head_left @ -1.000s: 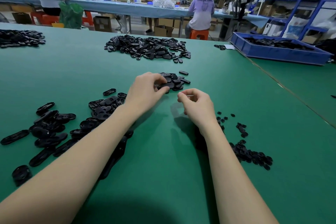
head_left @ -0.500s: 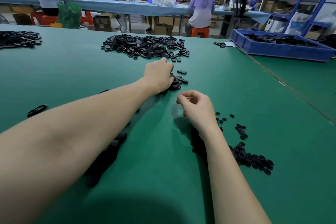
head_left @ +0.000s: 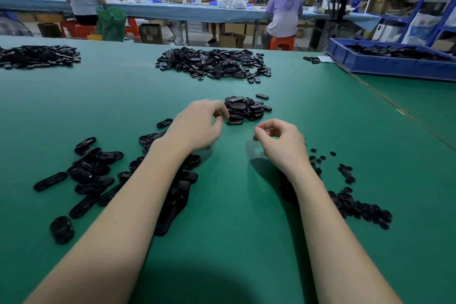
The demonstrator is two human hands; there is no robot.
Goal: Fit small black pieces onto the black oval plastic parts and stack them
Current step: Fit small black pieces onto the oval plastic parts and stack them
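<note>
Loose black oval plastic parts (head_left: 93,173) lie scattered at the left, partly hidden under my left forearm. Small black pieces (head_left: 357,207) are strewn at the right, beside my right forearm. A small heap of stacked ovals (head_left: 246,108) sits just beyond my hands. My left hand (head_left: 197,123) hovers at that heap's left edge, fingers loosely curled, with nothing visible in it. One oval (head_left: 234,121) lies close to its fingertips. My right hand (head_left: 281,145) rests on the green table (head_left: 234,205), thumb and forefinger tips together, with no piece visible between them.
A large pile of black ovals (head_left: 212,63) lies farther back, and another pile (head_left: 37,55) sits at the far left. A blue tray (head_left: 394,66) of black parts stands at the back right. Three people work at a long blue table behind.
My left hand carried an oval out to the small heap, then drew back without it. My right hand stayed where it was.
</note>
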